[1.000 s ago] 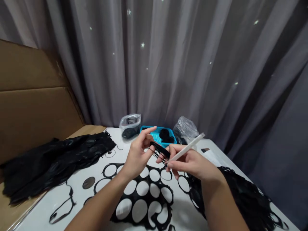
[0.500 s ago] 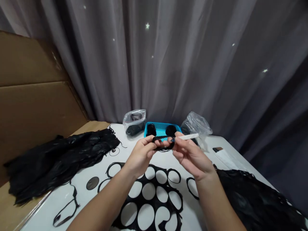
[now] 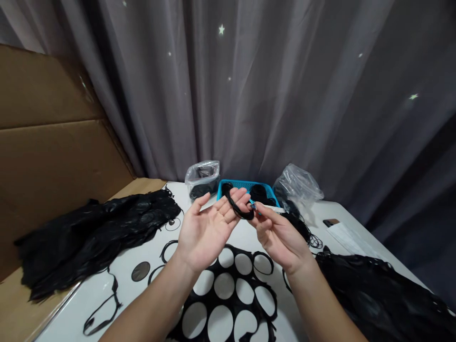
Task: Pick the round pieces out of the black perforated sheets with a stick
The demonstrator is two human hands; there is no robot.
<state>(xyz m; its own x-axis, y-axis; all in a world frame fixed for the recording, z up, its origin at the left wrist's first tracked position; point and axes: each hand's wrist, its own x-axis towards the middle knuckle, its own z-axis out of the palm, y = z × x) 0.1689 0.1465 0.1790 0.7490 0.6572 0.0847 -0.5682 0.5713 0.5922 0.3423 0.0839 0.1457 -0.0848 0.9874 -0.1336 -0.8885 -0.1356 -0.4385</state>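
Bunched black loops (image 3: 236, 208) curve across the left hand's (image 3: 208, 232) open fingers; a slender white stick (image 3: 277, 208), partly hidden, extends beyond the right hand's (image 3: 283, 241) pinch.

Basket (image 3: 221, 189) at back of tbl (image 3: 309, 237), btwn L bag (image 3: 202, 178) & R bag (image 3: 301, 185), w/ curtain (image 3: 228, 118) behind.

Holds smooth black strands (image 3: 233, 206), faintly glossy, before a blue perforated plastic basket (image 3: 233, 181). Shows crinkled, shiny clear plastic in the bag (image 3: 301, 183) right of the grip, a smooth white tabletop (image 3: 327, 211) below, matt brown cardboard (image 3: 53, 166) far left, and folded grey curtain cloth (image 3: 231, 118) behind.
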